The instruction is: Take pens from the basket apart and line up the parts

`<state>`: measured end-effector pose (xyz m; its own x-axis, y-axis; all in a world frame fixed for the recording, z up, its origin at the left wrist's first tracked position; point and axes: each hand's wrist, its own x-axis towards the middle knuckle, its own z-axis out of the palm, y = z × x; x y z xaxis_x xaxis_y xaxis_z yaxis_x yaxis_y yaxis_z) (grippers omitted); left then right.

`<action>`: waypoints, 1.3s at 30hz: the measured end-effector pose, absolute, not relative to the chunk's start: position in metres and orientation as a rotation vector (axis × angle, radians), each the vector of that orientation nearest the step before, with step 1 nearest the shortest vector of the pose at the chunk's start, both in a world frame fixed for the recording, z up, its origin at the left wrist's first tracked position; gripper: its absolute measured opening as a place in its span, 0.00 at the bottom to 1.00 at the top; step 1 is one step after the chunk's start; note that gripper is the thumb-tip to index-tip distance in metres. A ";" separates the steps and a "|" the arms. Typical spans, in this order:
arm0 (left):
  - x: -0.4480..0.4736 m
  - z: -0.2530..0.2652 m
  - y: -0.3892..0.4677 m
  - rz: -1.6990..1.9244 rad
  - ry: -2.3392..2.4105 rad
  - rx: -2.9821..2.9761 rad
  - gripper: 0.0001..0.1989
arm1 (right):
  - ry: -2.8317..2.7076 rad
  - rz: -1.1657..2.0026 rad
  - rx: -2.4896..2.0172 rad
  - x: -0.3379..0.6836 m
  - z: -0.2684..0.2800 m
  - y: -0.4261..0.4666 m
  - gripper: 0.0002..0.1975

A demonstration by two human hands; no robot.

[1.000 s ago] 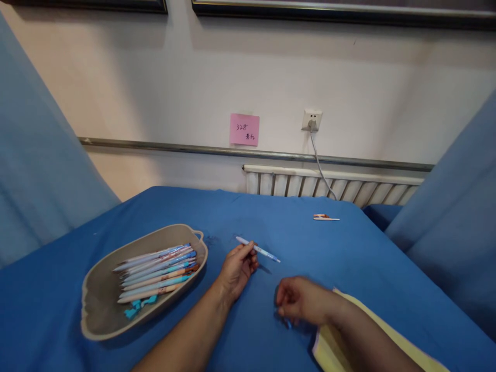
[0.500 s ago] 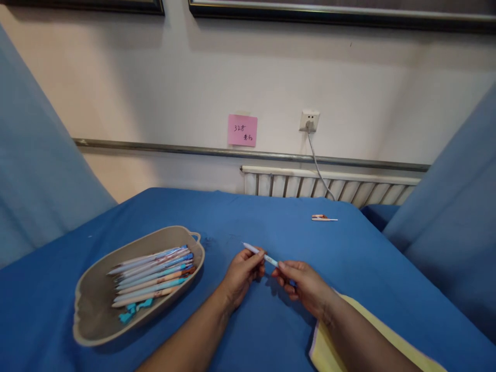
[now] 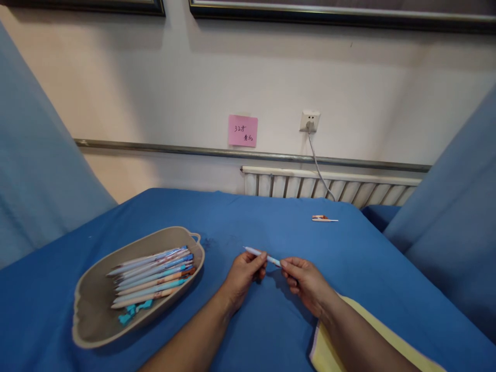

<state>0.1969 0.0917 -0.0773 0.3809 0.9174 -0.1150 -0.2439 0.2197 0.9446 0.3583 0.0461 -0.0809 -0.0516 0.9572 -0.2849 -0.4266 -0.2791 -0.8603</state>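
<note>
Between my two hands is a slim pale blue-and-white pen (image 3: 273, 260), held just above the blue cloth and slanting, its tip pointing up and left. My left hand (image 3: 246, 269) pinches it near the middle with thumb and fingers. My right hand (image 3: 304, 279) is closed on its rear end, which the fingers cover. To the left stands a grey-brown basket (image 3: 87, 289) with a small looped handle. Several pens (image 3: 155, 274) in pale blue, white and peach lie side by side in it, beside some small turquoise pieces (image 3: 134, 311).
A blue cloth (image 3: 267, 217) covers the table. Pen parts (image 3: 323, 219) lie at the far right. A yellow cloth (image 3: 327, 346) sits under my right forearm. Behind are a radiator (image 3: 279, 183), a socket with a cord (image 3: 310, 121) and a pink note (image 3: 242, 130). Curtains hang at both sides.
The pen has turned slightly between my fingers and sits a little lower. My right hand has shifted slightly to the right. Basket and loose parts stay put.
</note>
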 end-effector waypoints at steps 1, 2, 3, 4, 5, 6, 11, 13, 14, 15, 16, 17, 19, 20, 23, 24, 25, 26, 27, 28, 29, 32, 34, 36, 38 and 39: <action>0.197 -0.078 0.092 0.952 0.826 1.045 0.14 | -0.714 1.568 -1.082 0.358 -0.081 0.046 0.19; 0.197 -0.078 0.091 0.969 0.829 1.046 0.15 | -0.719 1.551 -1.095 0.358 -0.081 0.046 0.19; 0.197 -0.077 0.091 0.982 0.820 1.040 0.14 | -0.722 1.533 -1.107 0.358 -0.081 0.046 0.19; 0.196 -0.076 0.090 0.987 0.805 1.034 0.15 | -0.721 1.518 -1.120 0.358 -0.081 0.046 0.19; 0.195 -0.075 0.090 0.982 0.787 1.025 0.17 | -0.719 1.505 -1.128 0.358 -0.081 0.046 0.19; 0.194 -0.074 0.089 0.972 0.770 1.019 0.19 | -0.716 1.494 -1.133 0.358 -0.080 0.046 0.18; 0.194 -0.075 0.091 0.964 0.831 1.035 0.15 | -0.713 1.468 -1.140 0.359 -0.078 0.046 0.18; 0.196 -0.076 0.093 0.962 0.931 1.108 0.20 | -0.721 1.450 -1.144 0.359 -0.078 0.046 0.18; 0.196 -0.077 0.094 0.972 0.982 1.150 0.22 | -0.722 1.441 -1.145 0.359 -0.078 0.046 0.18; 0.196 -0.077 0.095 1.001 1.027 1.185 0.22 | -0.718 1.433 -1.148 0.360 -0.078 0.046 0.18; 0.196 -0.077 0.097 1.049 1.061 1.212 0.22 | -0.710 1.425 -1.154 0.360 -0.078 0.046 0.17; 0.196 -0.076 0.098 1.112 1.084 1.236 0.23 | -0.702 1.418 -1.164 0.361 -0.078 0.047 0.17; 0.193 -0.074 0.099 1.195 1.090 1.324 0.27 | -0.695 1.405 -1.183 0.363 -0.078 0.047 0.15; 0.192 -0.072 0.099 1.178 1.077 1.401 0.28 | -0.697 1.400 -1.190 0.365 -0.079 0.048 0.15; 0.189 -0.070 0.098 0.958 1.059 1.671 0.19 | -0.702 1.397 -1.191 0.367 -0.079 0.049 0.14; 0.188 -0.070 0.097 0.886 1.073 1.733 0.16 | -0.696 1.395 -1.190 0.367 -0.079 0.049 0.14; 0.188 -0.070 0.097 0.834 1.099 1.772 0.14 | -0.688 1.393 -1.188 0.368 -0.079 0.049 0.14; 0.188 -0.071 0.097 0.795 1.131 1.791 0.15 | -0.676 1.392 -1.185 0.367 -0.079 0.049 0.15; 0.188 -0.072 0.097 0.759 1.165 1.799 0.16 | -0.664 1.394 -1.179 0.367 -0.079 0.049 0.15; 0.188 -0.072 0.097 0.725 1.193 1.803 0.19 | -0.655 1.399 -1.171 0.367 -0.079 0.050 0.16; 0.188 -0.073 0.098 0.709 1.213 1.806 0.21 | -0.648 1.403 -1.163 0.367 -0.079 0.050 0.16; 0.189 -0.075 0.098 0.820 1.214 1.801 0.19 | -0.633 1.391 -1.153 0.367 -0.078 0.050 0.16; 0.189 -0.076 0.098 0.906 1.178 1.794 0.21 | -0.625 1.373 -1.150 0.368 -0.079 0.051 0.16; 0.190 -0.076 0.097 0.895 1.142 1.817 0.17 | -0.622 1.369 -1.144 0.370 -0.080 0.052 0.15; 0.190 -0.076 0.097 0.845 1.131 1.846 0.12 | -0.617 1.371 -1.141 0.371 -0.080 0.053 0.15; 0.190 -0.076 0.097 0.812 1.133 1.846 0.12 | -0.613 1.371 -1.138 0.372 -0.081 0.053 0.15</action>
<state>0.1898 0.0968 -0.0755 0.3915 0.9138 0.1086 0.3964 -0.2739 0.8763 0.3717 0.0530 -0.0807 0.1692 0.9492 -0.2652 -0.4349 -0.1695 -0.8844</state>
